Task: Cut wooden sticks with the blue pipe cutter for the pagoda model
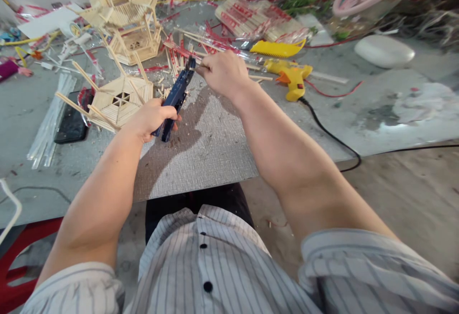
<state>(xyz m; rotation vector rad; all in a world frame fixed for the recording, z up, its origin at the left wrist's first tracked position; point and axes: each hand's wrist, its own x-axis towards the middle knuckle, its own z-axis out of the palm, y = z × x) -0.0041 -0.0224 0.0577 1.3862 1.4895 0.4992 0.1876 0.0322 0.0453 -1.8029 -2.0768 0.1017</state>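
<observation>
My left hand [154, 118] is closed round the handles of a blue plier-like cutter [176, 95], its dark jaws pointing away from me. Close to those jaws, my right hand [225, 72] pinches a thin wooden stick [201, 67]; its end reaches the jaws, and most of it is hidden by the fingers. Beside my left hand lies a hexagonal base of wooden sticks [120, 95] with several upright posts. Cut stick pieces [165, 87] are scattered behind the cutter. A tiered wooden stick tower [131, 32] stands at the back left.
A yellow glue gun [292, 77] with a black cord lies to the right, near a yellow toothed tool [278, 48] and a white rounded object [384, 51]. Packs of sticks [247, 17] lie behind. Clear glue sticks [53, 113] and a black phone [73, 118] are at left.
</observation>
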